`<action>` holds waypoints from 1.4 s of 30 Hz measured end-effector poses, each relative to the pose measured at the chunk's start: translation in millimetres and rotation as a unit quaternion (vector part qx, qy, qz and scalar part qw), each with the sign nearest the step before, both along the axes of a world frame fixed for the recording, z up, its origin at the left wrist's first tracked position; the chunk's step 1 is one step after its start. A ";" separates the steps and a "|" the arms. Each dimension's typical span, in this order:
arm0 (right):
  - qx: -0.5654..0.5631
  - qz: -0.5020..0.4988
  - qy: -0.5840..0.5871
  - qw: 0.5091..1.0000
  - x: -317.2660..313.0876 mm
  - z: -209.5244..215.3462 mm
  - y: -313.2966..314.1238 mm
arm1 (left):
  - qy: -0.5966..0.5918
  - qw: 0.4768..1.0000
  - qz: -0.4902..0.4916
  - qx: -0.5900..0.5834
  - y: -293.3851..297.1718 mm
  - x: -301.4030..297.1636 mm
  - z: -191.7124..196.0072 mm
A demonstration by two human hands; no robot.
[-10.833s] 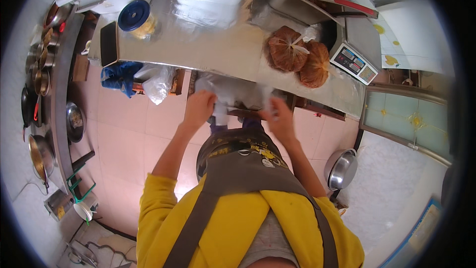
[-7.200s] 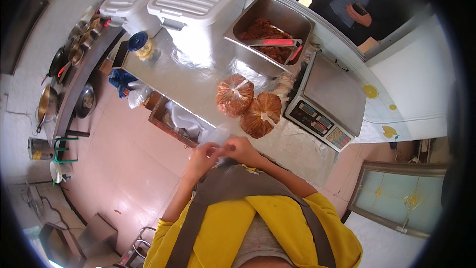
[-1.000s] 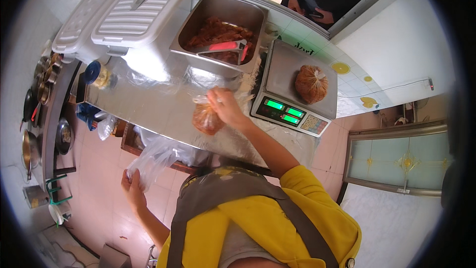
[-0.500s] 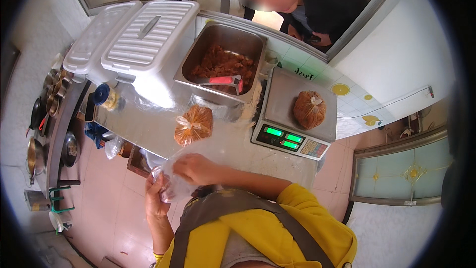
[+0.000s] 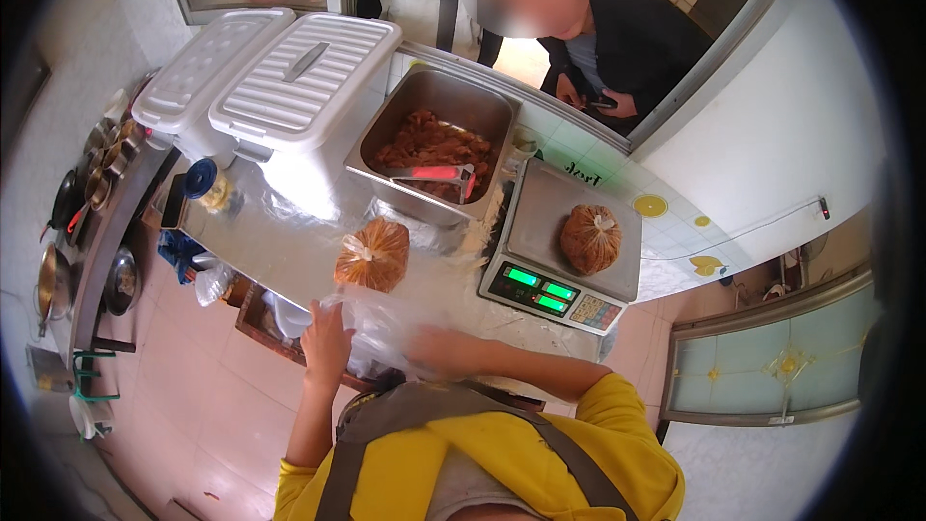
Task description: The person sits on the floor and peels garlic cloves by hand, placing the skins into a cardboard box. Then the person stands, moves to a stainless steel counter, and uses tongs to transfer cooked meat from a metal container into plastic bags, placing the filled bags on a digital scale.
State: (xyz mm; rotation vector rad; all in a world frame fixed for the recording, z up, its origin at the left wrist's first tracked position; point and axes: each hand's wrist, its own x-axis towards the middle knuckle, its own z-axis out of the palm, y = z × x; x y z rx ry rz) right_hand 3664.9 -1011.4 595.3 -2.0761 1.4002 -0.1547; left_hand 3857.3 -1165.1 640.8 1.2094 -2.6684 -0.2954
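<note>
1. Long stainless-steel counter [image 5: 289, 241]: runs from upper right to lower left. Its near edge lies just ahead of the person's body, and a bare strip of metal stays open between the bins and that edge.
2. Two white ribbed plastic lidded bins [image 5: 280, 87]: side by side at the far left of the counter, lids on.
3. Rectangular steel tray of brown food [image 5: 434, 145]: right of the bins, with red-handled tongs [image 5: 434, 174] lying in it.
4. Grey digital scale with green display [image 5: 569, 246]: at the counter's right end, carrying one tied clear bag of brown food [image 5: 590, 238] on its platform.
5. Second tied bag of brown food [image 5: 373, 256]: stands alone on the counter, left of the scale, just beyond the hands.
6. Empty clear thin plastic bag [image 5: 381, 328]: held at the near counter edge, between both hands.
7. Left hand [image 5: 326, 340]: fingers closed on the bag's left side, gripping the film.
8. Right hand [image 5: 439, 352]: blurred; it touches the bag's right side; how far the fingers are closed cannot be told.
</note>
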 end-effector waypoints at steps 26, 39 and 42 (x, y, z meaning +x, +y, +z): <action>-0.400 0.031 0.586 0.704 -236.3 203.3 -169.3 | 0.254 0.818 -0.124 0.501 -7.9 -55.7 -5.8; -0.395 -0.016 0.431 0.811 -286.9 199.6 -142.9 | 0.233 0.802 -0.106 0.540 -19.5 -76.7 20.2; -0.379 -0.013 0.462 0.802 -286.7 176.5 -146.2 | 0.228 0.805 -0.119 0.535 -15.3 -81.6 18.6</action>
